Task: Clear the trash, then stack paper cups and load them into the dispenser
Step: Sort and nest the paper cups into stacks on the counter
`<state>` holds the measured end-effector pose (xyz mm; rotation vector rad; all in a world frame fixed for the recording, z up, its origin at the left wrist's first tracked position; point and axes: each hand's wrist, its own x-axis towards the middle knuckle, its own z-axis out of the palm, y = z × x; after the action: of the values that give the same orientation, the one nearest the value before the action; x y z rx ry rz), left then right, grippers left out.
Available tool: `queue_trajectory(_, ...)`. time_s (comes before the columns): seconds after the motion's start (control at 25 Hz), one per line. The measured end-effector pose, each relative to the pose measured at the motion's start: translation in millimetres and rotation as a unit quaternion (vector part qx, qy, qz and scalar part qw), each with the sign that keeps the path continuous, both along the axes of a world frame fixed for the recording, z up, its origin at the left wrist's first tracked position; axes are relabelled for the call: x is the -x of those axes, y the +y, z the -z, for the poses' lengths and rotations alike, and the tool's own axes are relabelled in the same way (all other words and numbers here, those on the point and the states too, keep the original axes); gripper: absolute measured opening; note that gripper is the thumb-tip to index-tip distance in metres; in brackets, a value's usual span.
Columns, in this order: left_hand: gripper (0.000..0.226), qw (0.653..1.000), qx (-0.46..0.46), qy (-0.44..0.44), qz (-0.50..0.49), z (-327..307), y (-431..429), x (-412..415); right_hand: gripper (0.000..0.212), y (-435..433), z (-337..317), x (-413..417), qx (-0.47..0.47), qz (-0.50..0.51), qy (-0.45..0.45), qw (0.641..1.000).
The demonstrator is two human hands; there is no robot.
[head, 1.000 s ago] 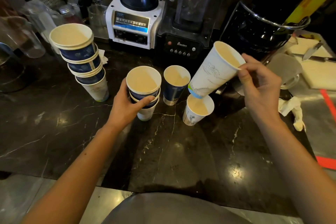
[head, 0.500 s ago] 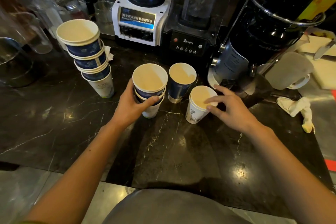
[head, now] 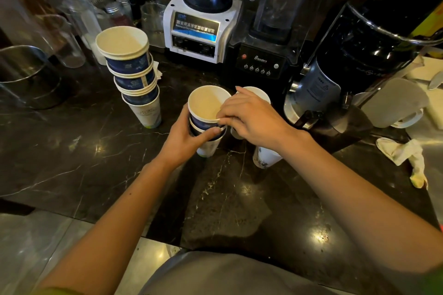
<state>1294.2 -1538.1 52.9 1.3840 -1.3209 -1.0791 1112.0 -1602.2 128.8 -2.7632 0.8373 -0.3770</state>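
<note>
Paper cups with blue or white sides stand on a dark marble counter (head: 96, 151). My left hand (head: 184, 141) is wrapped around a short stack of cups (head: 206, 112) at the centre. The fingers of my right hand (head: 251, 120) pinch the right rim of that stack's top cup. Behind my right hand a single blue cup (head: 255, 92) is mostly hidden. Under my right wrist stands a white cup stack (head: 265, 158), only its base showing. A taller leaning stack (head: 134, 79) stands to the left.
A white blender (head: 199, 29), a black blender (head: 263, 55) and a black grinder (head: 335, 74) line the back. Crumpled tissue (head: 402, 153) lies at the right near a frosted plastic jug (head: 395, 103). A metal pot (head: 26, 74), glass jars and a basket sit at the left.
My right hand dropped the tilted white cup into the white cup on the counter, then moved left to the rim of the stack that my left hand keeps holding.
</note>
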Motion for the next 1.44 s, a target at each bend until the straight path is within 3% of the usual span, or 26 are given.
queue_trajectory(0.16,0.078,1.000,0.002,-0.004,0.020,0,0,2,0.018,4,3,5,0.039,0.018,-0.017,0.999)
queue_trajectory(0.28,0.077,0.999,-0.001,-0.015,0.038,1,-2,3,0.021,14,5,13,0.065,0.040,-0.105,0.992)
queue_trajectory(0.48,0.071,1.000,-0.010,-0.004,0.029,-3,-1,3,0.014,16,-39,42,0.124,0.128,-0.292,0.940)
queue_trajectory(0.56,0.070,1.000,-0.009,-0.004,0.021,-1,-1,6,0.014,20,-56,68,0.164,0.165,-0.326,0.916)
queue_trajectory(0.72,0.072,1.000,-0.007,-0.001,0.004,1,-1,9,0.013,31,-54,119,0.209,0.241,-0.278,0.906)
queue_trajectory(0.84,0.077,1.000,-0.009,0.000,-0.003,2,-2,11,0.013,37,-29,141,0.195,0.243,-0.219,0.925)
queue_trajectory(1.04,0.081,1.000,-0.009,-0.003,-0.013,2,-1,10,0.014,42,33,139,0.071,0.202,-0.053,0.975)
queue_trajectory(1.16,0.090,1.000,-0.010,-0.005,-0.003,3,1,9,0.024,42,49,129,-0.040,0.193,0.051,0.979)
queue_trajectory(1.24,0.096,1.000,-0.015,-0.002,-0.004,4,2,8,0.029,36,41,119,-0.057,0.199,0.052,0.977)
queue_trajectory(1.32,0.097,1.000,-0.016,-0.008,-0.002,4,2,10,0.035,32,19,102,-0.017,0.192,-0.027,0.981)
queue_trajectory(1.44,0.096,1.000,-0.007,-0.023,0.005,6,1,11,0.044,22,-6,58,0.007,0.094,-0.088,0.992)
